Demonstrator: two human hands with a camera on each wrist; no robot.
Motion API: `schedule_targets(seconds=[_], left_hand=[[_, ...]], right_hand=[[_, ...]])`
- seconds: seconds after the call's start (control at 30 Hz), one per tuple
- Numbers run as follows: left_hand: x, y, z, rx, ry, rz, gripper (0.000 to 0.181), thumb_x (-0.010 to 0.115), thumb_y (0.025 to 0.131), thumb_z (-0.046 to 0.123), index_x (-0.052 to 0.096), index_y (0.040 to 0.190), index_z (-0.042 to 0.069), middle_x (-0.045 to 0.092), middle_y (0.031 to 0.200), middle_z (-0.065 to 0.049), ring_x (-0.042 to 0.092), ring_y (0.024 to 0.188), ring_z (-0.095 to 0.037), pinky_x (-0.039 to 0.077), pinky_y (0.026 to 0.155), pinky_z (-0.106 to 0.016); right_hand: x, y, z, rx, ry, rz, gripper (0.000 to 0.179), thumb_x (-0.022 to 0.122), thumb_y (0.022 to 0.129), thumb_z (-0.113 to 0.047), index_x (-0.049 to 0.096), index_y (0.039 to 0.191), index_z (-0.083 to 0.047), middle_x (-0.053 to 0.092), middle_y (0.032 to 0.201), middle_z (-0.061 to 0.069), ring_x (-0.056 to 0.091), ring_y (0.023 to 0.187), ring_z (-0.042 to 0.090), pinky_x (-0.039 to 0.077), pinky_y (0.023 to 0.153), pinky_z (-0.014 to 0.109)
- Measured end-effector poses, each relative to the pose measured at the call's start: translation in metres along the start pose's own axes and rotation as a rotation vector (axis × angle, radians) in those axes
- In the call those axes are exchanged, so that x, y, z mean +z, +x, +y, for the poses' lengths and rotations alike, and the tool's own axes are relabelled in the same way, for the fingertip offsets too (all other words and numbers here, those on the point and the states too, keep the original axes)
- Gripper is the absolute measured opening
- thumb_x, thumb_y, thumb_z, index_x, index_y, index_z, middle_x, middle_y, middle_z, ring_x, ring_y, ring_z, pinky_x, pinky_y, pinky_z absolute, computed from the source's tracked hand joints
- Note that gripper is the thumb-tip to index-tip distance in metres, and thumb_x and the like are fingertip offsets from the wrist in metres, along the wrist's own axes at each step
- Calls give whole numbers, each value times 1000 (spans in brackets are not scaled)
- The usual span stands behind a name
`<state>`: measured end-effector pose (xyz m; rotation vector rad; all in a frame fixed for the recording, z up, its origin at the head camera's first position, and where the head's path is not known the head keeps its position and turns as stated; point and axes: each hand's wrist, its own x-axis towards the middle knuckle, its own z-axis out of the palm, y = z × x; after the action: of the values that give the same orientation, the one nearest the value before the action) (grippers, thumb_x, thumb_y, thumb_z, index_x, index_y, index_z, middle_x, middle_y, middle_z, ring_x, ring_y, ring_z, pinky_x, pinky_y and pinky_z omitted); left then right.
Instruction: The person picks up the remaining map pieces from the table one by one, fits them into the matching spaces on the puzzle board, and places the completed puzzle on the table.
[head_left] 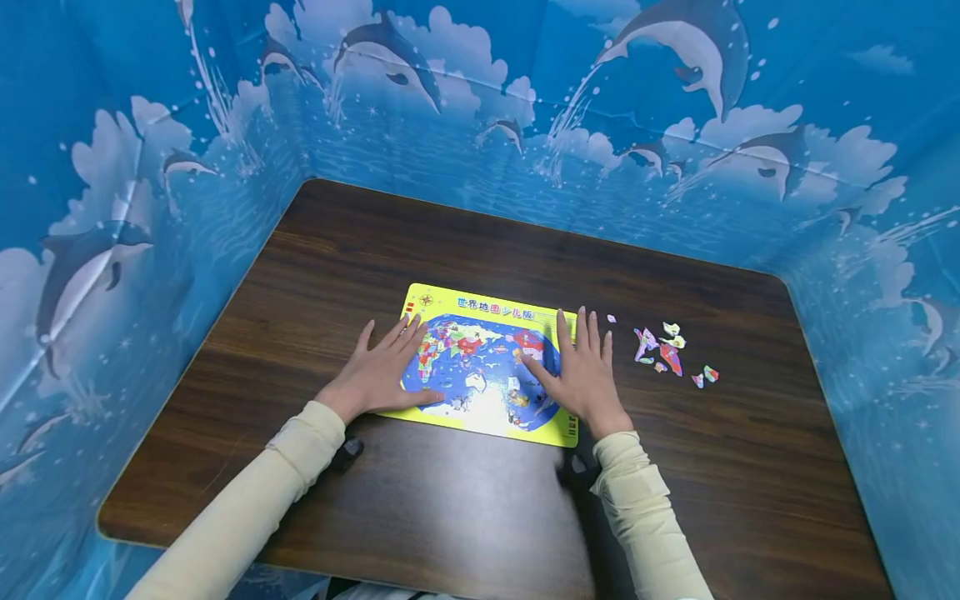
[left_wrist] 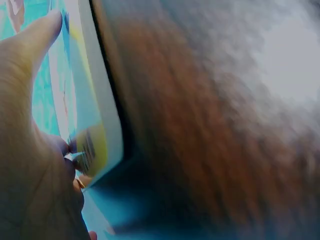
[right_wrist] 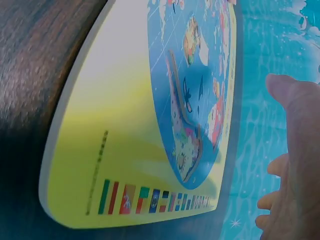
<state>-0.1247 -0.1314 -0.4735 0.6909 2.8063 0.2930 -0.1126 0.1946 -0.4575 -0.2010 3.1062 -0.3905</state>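
A yellow-bordered world map jigsaw board (head_left: pixel 480 433) lies flat on the table, its blue ocean oval filled with coloured land shapes. My left hand (head_left: pixel 382 375) lies over its left edge with fingers spread and the thumb along the lower side. Over the right edge, my right hand (head_left: pixel 581 379) has its fingers stretched away from me and its thumb pointing in toward the map. In the right wrist view, a row of small flags runs along the board's (right_wrist: pixel 100 165) border, and the right hand (right_wrist: pixel 300 150) shows with straight thumb above the board.
Several loose puzzle pieces (head_left: pixel 671 358) lie scattered right of the board, with one small piece (head_left: pixel 611 318) nearer the right fingertips. The dark wood table (head_left: pixel 300 275) has rounded corners. A blue dolphin-printed curtain (head_left: pixel 480 158) hangs around its back and sides.
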Motion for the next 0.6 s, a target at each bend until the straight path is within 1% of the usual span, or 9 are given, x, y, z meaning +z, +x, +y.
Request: schedule_targets(seconds=[0.2,0.33,0.47,0.6], left_hand=[[1,-2,-4,10,-6,-3,107,46,78,82,16,156,15,8,163,-5,3,149,-24,-5,111,-65],[2,-3,-8,18,-19,16,108,48,77,81,18,156,14,11,162,-6,5,149,-24,-4,110,-66],[3,-4,-9,17,-33,25,109,50,76,81,18,156,14,12,162,-6,6,149,-24,-4,110,-67],[3,-4,-9,16,-33,21,109,51,76,81,18,156,15,12,162,-4,7,149,-23,-4,110,-66]], right_hand=[[-1,0,7,0,2,-20,96,43,87,-73,13,157,-14,5,161,18,-4,148,36,1,115,60],[0,3,14,4,1,-26,95,45,88,-71,14,156,-12,6,161,19,-2,147,38,3,115,60],[2,7,26,15,-4,-38,95,45,89,-69,14,156,-10,10,160,21,1,147,41,4,114,62],[0,13,41,41,-16,-76,93,45,91,-65,12,156,-6,11,160,22,3,147,41,4,113,63]])
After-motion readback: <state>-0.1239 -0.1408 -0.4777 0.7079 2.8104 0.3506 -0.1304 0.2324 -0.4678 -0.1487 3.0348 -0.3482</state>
